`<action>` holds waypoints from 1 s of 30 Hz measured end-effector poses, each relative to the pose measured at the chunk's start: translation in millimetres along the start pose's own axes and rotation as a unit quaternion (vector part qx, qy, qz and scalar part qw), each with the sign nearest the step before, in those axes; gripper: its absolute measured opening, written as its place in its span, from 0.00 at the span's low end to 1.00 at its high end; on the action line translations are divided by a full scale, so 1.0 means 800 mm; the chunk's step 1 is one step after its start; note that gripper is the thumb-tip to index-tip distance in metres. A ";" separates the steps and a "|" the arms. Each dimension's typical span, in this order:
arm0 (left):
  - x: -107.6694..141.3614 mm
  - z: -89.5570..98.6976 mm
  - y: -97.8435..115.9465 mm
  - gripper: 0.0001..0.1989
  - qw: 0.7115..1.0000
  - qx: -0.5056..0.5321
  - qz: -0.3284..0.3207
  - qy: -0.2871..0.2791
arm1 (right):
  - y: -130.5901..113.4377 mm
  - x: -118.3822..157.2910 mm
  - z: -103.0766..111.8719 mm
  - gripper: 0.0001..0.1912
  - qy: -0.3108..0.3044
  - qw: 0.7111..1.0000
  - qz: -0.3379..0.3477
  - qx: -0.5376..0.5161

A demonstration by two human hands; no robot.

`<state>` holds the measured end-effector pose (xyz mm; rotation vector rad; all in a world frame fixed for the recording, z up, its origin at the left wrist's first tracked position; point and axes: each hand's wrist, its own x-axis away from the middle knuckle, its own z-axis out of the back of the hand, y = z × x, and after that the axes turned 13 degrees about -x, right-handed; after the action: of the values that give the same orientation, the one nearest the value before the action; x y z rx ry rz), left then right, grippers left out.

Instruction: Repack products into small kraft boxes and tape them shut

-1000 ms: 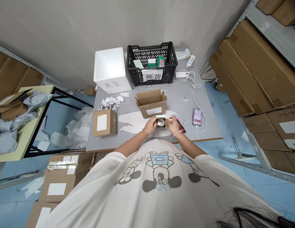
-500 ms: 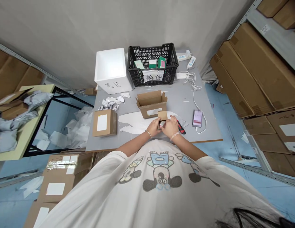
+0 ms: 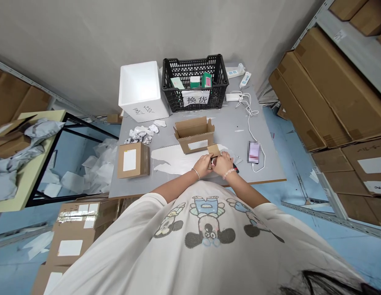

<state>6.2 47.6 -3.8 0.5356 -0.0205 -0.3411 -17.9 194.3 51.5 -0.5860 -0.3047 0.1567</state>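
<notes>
Brown card shows between our hands: a small box (image 3: 213,150) sits close to our body, over the tabletop (image 3: 227,127) near its front edge, flap raised. Our left hand (image 3: 203,164) grips its side; our right hand (image 3: 223,164) curls over the opening, fingertips hidden, so we cannot tell whether they pinch anything. Something dark shows inside, too small to make out.

As we judge it, the opening is done, while the handling of the contents is unfinished and the flap is not yet closed. The larger carton (image 3: 194,139) just beyond is open too; the labelled carton (image 3: 132,160) on the left looks shut.

A red-and-black tool (image 3: 236,168) lies partly under our right hand, crowding it. Farther back stand a foam box (image 3: 129,108) and a black crate (image 3: 173,100) holding small packages (image 3: 195,82); a phone (image 3: 253,152) lies to the right.
</notes>
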 end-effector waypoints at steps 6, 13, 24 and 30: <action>-0.002 0.003 0.002 0.38 1.000 -0.012 0.007 -0.003 | -0.006 -0.009 0.011 0.15 -0.062 0.997 -0.019 0.042; -0.002 0.003 0.007 0.38 0.999 -0.034 0.000 0.001 | -0.017 -0.006 0.012 0.21 -0.069 0.993 -0.053 0.084; 0.004 0.006 0.000 0.35 0.999 -0.035 0.022 0.014 | 0.001 -0.005 0.013 0.26 0.012 0.997 0.056 0.050; 0.003 0.020 -0.001 0.39 0.999 -0.023 0.016 0.040 | -0.004 0.017 0.053 0.27 0.018 0.994 0.098 -0.038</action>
<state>6.5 38.0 9.7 0.5021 0.0567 -0.2886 -18.5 216.6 89.9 -0.6935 -0.2180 0.3241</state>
